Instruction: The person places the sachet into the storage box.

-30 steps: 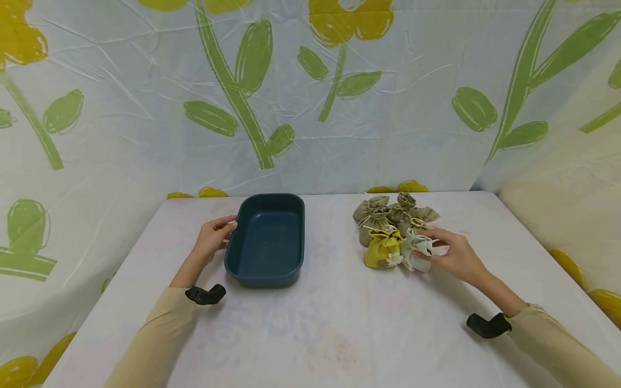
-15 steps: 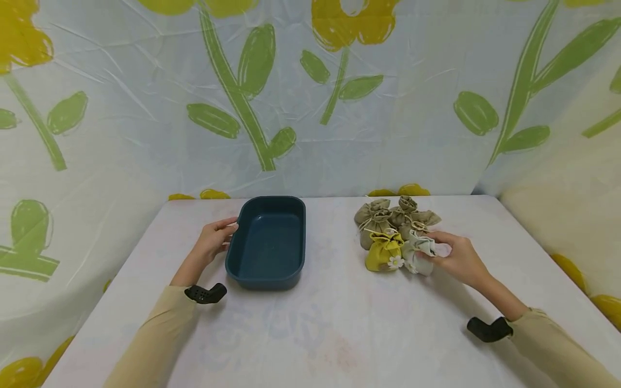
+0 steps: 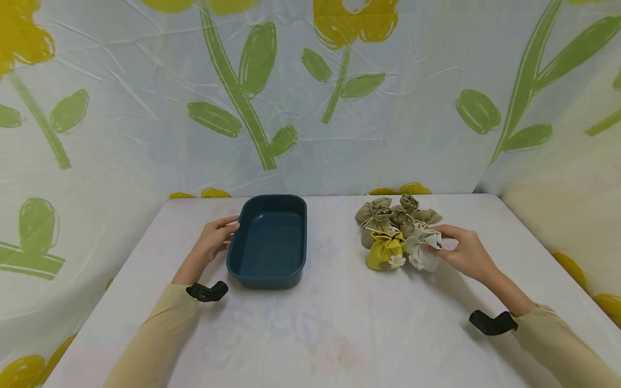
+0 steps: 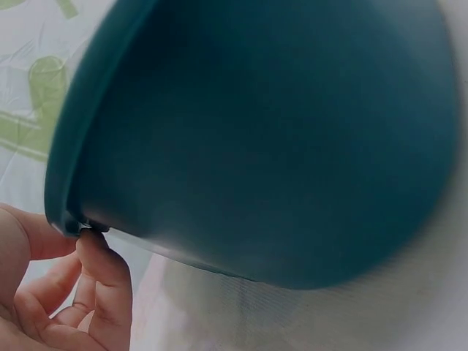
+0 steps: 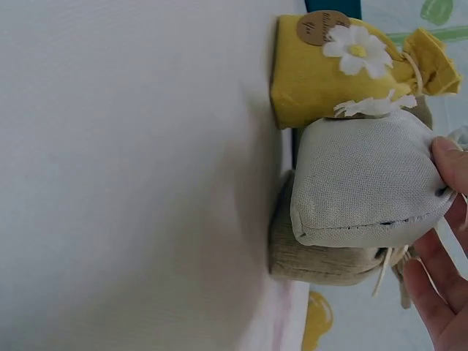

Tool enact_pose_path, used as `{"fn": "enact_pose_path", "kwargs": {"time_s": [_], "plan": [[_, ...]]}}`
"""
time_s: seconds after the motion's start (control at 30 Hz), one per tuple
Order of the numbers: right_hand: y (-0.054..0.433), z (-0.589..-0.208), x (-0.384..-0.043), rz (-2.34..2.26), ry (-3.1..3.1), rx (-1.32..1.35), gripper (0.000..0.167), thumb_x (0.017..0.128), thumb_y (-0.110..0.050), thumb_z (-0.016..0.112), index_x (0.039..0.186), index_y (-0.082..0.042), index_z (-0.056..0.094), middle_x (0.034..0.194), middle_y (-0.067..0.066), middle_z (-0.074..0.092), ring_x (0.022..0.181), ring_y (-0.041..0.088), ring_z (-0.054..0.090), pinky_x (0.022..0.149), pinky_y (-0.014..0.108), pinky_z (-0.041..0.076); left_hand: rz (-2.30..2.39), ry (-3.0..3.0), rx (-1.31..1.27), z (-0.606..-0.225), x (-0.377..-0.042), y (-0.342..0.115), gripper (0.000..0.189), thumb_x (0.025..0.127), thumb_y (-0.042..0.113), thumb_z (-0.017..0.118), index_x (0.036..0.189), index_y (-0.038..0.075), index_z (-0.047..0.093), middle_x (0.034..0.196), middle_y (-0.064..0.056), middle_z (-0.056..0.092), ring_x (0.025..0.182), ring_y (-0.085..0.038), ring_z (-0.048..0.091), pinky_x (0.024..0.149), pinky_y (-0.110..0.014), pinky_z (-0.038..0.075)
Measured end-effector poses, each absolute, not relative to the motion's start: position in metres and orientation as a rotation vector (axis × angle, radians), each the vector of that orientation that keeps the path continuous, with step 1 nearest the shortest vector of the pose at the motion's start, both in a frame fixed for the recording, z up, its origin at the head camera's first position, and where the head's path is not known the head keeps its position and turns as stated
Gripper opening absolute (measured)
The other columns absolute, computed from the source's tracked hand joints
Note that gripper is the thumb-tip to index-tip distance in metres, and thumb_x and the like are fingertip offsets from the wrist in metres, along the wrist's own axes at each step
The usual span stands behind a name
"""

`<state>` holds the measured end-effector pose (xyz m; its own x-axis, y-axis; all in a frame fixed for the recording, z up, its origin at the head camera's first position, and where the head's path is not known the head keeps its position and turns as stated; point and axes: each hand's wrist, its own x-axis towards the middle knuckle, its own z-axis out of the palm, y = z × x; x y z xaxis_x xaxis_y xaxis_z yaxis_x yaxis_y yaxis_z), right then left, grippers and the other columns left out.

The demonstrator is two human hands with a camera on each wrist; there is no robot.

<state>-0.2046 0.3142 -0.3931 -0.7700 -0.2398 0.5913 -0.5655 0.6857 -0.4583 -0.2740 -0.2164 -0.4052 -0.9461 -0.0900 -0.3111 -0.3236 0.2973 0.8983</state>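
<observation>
A dark teal rectangular basin (image 3: 267, 245) sits on the left half of the table, with nothing inside it. At its left rim, my left hand (image 3: 213, 241) pinches the edge between thumb and finger, as the left wrist view shows. My right hand (image 3: 464, 253) grips the gathered neck of a pale grey drawstring sachet (image 5: 369, 183) with a white flower on its side. Beside that sachet stands a yellow drawstring sachet (image 3: 384, 252) with a white daisy and a round brown tag. Several brown drawstring sachets (image 3: 372, 218) cluster just behind these two.
A white cloth covers the table (image 3: 335, 323). Behind and to the sides hang pale curtains (image 3: 388, 140) printed with green leaves and yellow flowers. A black wrist camera (image 3: 207, 291) sits at the left cuff, another black camera (image 3: 492, 323) at the right.
My right hand has closed on the pale sachet's neck and moved it slightly right, baring its white flower. The left hand and basin hold their places; the head view shifts slightly.
</observation>
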Motion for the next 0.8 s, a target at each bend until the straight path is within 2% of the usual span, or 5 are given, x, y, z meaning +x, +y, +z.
{"fn": "enact_pose_path", "kwargs": {"time_s": [0.1, 0.3, 0.53, 0.8], "plan": [[0.315, -0.389, -0.203, 0.922, -2.385, 0.631, 0.03, 0.067, 0.003, 0.082, 0.094, -0.004, 0.072, 0.093, -0.029, 0.061, 0.084, -0.021, 0.053, 0.071, 0.004, 0.045, 1.717, 2.355, -0.393, -0.406, -0.274, -0.216, 0.047, 0.099, 0.03, 0.053, 0.143, 0.017, 0.047, 0.122, -0.008, 0.057, 0.091, -0.016, 0.055, 0.072, -0.022, 0.047], [0.315, -0.378, -0.201, 0.978, -2.366, 0.621, 0.032, 0.067, 0.008, 0.08, 0.096, 0.002, 0.07, 0.095, -0.037, 0.056, 0.084, -0.02, 0.054, 0.069, 0.004, 0.046, 1.717, 2.347, -0.417, -0.408, -0.274, -0.215, 0.047, 0.099, 0.03, 0.054, 0.143, 0.018, 0.047, 0.124, -0.008, 0.056, 0.093, -0.017, 0.054, 0.071, -0.022, 0.046], [0.316, -0.364, -0.206, 0.963, -2.355, 0.63, 0.038, 0.064, 0.012, 0.08, 0.099, 0.0, 0.071, 0.095, -0.037, 0.057, 0.081, -0.018, 0.055, 0.065, 0.005, 0.046, 1.725, 2.343, -0.454, -0.408, -0.275, -0.215, 0.047, 0.099, 0.032, 0.053, 0.143, 0.02, 0.047, 0.13, -0.01, 0.055, 0.096, -0.016, 0.055, 0.072, -0.022, 0.047], [0.31, -0.342, -0.199, 0.933, -2.34, 0.698, 0.038, 0.063, 0.014, 0.079, 0.096, -0.002, 0.07, 0.093, -0.034, 0.058, 0.081, -0.014, 0.056, 0.066, 0.006, 0.046, 1.739, 2.301, -0.465, -0.407, -0.275, -0.214, 0.048, 0.1, 0.032, 0.05, 0.146, 0.022, 0.043, 0.14, -0.012, 0.05, 0.107, -0.021, 0.054, 0.079, -0.026, 0.044]]}}
